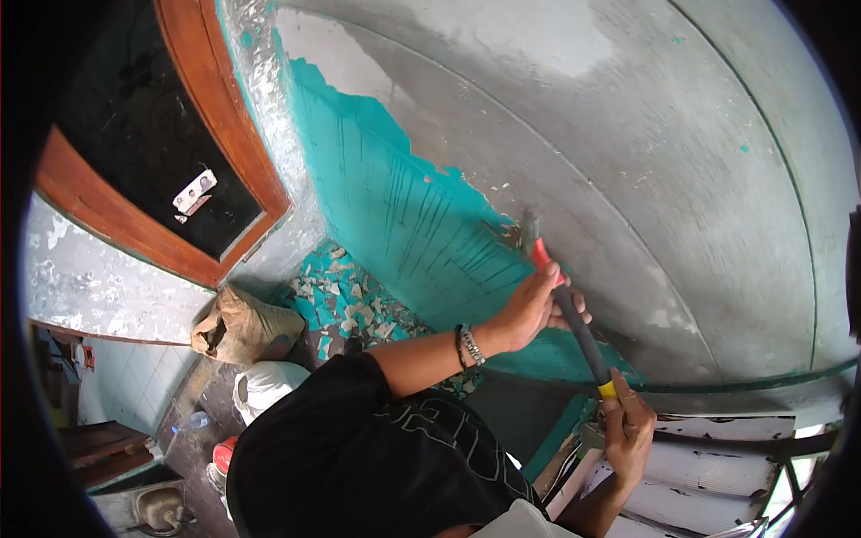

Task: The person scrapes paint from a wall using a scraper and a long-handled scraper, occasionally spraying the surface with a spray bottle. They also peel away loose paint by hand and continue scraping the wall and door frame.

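A long-handled scraper (586,336) with a dark grip, a red collar and a yellow band slants across the wall. Its metal blade (529,231) meets the ragged edge of the turquoise paint (404,224), and loose flakes show beside it. My left hand (536,309), with bracelets at the wrist, closes round the handle just below the red collar. Lower down, my right hand (628,426) grips the scraper by the yellow band near its end. Bare grey plaster (574,117) shows above and right of the paint.
Turquoise and white paint chips (350,300) cover the floor at the wall's foot. A brown sack (247,327) and a white sack (269,387) stand nearby. An orange-brown wooden frame (242,134) borders dark glass at upper left. White slats (708,466) lie at lower right.
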### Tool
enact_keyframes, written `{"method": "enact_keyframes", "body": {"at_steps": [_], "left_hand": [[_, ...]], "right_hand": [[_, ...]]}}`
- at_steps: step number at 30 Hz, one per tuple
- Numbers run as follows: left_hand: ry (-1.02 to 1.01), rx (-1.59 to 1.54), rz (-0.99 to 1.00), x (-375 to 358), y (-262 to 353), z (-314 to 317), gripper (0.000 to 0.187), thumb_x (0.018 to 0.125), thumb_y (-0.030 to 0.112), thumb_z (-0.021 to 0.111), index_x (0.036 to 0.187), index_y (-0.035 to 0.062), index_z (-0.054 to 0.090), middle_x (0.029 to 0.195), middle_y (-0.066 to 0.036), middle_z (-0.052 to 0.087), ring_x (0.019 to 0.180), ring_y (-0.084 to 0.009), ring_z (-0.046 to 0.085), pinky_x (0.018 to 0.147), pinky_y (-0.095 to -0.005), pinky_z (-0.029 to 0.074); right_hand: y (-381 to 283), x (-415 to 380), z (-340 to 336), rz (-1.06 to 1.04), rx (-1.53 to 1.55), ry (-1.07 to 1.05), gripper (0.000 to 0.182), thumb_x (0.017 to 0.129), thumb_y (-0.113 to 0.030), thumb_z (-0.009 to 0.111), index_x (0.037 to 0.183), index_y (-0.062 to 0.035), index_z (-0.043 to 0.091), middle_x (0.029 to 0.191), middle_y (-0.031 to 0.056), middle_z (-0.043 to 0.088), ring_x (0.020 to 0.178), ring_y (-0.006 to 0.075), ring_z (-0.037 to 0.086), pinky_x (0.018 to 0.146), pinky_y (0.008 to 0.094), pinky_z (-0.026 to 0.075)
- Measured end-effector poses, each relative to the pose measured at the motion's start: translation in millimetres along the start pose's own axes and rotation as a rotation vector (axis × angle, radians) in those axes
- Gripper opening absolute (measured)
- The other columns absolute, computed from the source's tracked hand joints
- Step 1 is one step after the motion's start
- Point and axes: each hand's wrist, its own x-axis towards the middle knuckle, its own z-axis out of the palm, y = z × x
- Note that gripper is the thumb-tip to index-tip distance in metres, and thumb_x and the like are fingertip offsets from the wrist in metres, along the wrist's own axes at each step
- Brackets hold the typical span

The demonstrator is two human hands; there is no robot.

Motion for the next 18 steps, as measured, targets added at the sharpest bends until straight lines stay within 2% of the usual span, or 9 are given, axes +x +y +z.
{"method": "enact_keyframes", "body": {"at_steps": [2,6,8,14,18], "left_hand": [[-0.079,0.050,0.107,8.4,7.4,2.0,0.042,0.093,0.055,0.040,0.096,0.0131,0.041,0.088,-0.013,0.059,0.088,-0.0296,0.065,0.075,-0.0422,0.055],[-0.083,0.040,0.109,7.8,11.9,2.0,0.042,0.095,0.054,0.038,0.097,0.0121,0.040,0.086,-0.014,0.059,0.084,-0.0301,0.066,0.073,-0.0424,0.056],[-0.094,0.079,0.130,9.2,14.7,-3.3,0.043,0.096,0.055,0.032,0.098,0.0143,0.044,0.087,-0.014,0.059,0.088,-0.0310,0.064,0.079,-0.0431,0.053],[-0.140,0.071,0.067,8.7,18.6,4.8,0.041,0.097,0.052,0.032,0.097,0.0132,0.044,0.084,-0.015,0.059,0.085,-0.0314,0.064,0.078,-0.0444,0.053],[-0.124,0.092,0.137,14.0,19.3,-2.8,0.040,0.098,0.051,0.031,0.097,0.0128,0.043,0.082,-0.015,0.058,0.083,-0.0320,0.064,0.077,-0.0449,0.053]], "right_hand": [[3.6,0.8,6.1,-0.005,-0.006,0.073,0.035,0.088,-0.015,0.059,0.119,0.0008,0.060,0.067,0.0122,0.056,0.056,0.0157,0.050,0.055,0.0307,0.041],[4.0,2.1,5.4,-0.011,-0.045,0.060,0.035,0.087,-0.012,0.060,0.119,0.0006,0.059,0.068,0.0122,0.056,0.056,0.0162,0.049,0.055,0.0296,0.041],[-1.1,5.2,10.7,-0.002,-0.089,0.062,0.034,0.086,-0.008,0.060,0.119,0.0008,0.060,0.069,0.0123,0.056,0.055,0.0160,0.049,0.052,0.0287,0.040],[6.2,-6.3,14.7,-0.036,-0.101,0.155,0.035,0.085,-0.005,0.061,0.119,-0.0008,0.060,0.068,0.0112,0.054,0.052,0.0145,0.047,0.048,0.0286,0.038],[9.9,2.6,24.7,-0.026,-0.109,0.149,0.036,0.084,-0.004,0.061,0.120,-0.0010,0.060,0.067,0.0113,0.054,0.052,0.0147,0.046,0.049,0.0287,0.038]]}}
